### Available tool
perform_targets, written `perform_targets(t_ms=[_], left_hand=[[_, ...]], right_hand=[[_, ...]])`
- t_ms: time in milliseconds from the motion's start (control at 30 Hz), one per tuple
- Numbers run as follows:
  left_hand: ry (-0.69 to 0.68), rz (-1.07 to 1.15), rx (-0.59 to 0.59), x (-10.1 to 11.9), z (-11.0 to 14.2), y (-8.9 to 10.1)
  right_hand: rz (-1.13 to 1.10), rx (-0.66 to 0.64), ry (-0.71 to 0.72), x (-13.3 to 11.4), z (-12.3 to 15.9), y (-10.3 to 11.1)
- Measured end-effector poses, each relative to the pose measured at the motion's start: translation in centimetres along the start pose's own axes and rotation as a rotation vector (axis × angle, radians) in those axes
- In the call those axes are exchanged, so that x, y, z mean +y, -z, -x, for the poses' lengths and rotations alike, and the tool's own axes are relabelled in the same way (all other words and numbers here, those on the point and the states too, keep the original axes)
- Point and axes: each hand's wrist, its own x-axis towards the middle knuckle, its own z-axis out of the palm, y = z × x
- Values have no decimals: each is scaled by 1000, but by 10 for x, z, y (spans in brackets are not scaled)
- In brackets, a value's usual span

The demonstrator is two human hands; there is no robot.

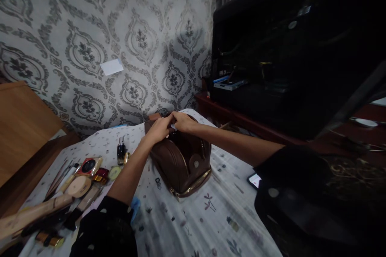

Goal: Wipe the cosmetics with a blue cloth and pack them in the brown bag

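A brown leather bag (183,160) with a gold zip lies on a floral-printed cloth (211,217). Both my hands meet at the bag's far top end. My left hand (159,128) is closed, its fingers pinched at the top of the bag. My right hand (182,121) is closed too, gripping the same spot on the bag, fingertips touching the left hand. What the fingers pinch there is too small to make out.
Cosmetics lie left of the bag: a small dark bottle (121,150), a compact (89,166), brushes (60,176), a round wooden lid (79,186). A phone (255,180) lies at the right. A dark cabinet (286,48) stands behind, patterned wallpaper (105,28) at the back.
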Motion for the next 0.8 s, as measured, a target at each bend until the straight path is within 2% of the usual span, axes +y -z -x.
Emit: perform_targets(t_ms=[200, 433, 667, 800], left_hand=[[69, -71, -24, 2, 2, -1], [56, -70, -74, 5, 1, 2], [78, -12, -6, 3, -6, -7], [61, 35, -6, 2, -12, -8]], right_hand=[[40, -24, -41, -2, 12, 0], [84, -45, -96, -4, 16, -2], [105, -49, -124, -4, 14, -3], [117, -39, -106, -6, 13, -3]])
